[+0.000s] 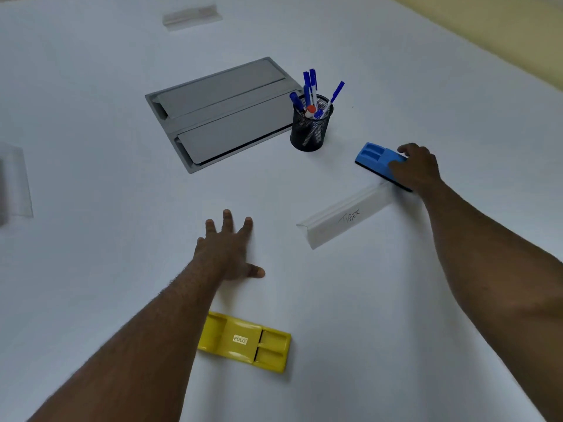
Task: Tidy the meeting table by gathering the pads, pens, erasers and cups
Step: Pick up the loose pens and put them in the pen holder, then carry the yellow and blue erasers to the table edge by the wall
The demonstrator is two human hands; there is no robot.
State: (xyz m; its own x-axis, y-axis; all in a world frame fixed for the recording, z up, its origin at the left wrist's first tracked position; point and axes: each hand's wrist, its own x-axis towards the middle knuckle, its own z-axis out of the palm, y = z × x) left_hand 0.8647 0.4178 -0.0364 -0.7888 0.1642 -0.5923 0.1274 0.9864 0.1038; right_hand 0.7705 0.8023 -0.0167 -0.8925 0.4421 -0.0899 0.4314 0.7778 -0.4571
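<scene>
Fingers of our right hand (417, 166) curled over the blue eraser (376, 158), light and rigid, best gripped across its sides; our left hand (227, 251) lay flat, empty.

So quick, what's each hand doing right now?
Left hand: open, flat on the table, holding nothing.
Right hand: gripping the blue eraser.

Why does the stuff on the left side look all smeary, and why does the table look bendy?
Head view: the clear holder at the left edge is blurred, while the pen cup and yellow eraser look sharp; the wide lens curves the table toward the edges; the light is soft, leaving faint shadows under the left hand and blue eraser.
</scene>
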